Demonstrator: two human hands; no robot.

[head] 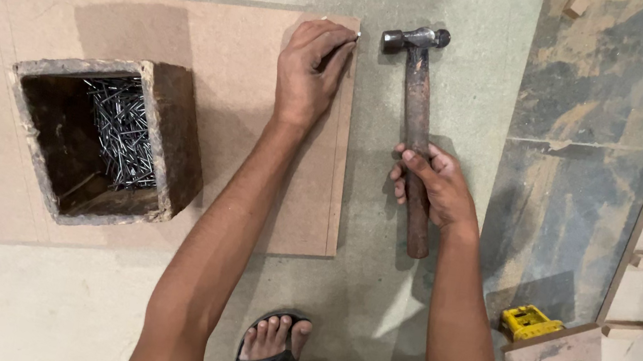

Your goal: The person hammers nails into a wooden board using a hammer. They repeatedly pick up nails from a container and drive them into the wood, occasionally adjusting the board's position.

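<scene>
The right hand (435, 186) is wrapped around the wooden handle of a hammer (417, 110), whose steel head points to 12 o'clock, just beside the board's right edge. The left hand (312, 70) rests on the board (232, 42) near its 1 o'clock corner, fingertips pinched on a small nail (356, 35). At 9 o'clock from that hand sits a box (169, 130) of nails (123, 132).
</scene>
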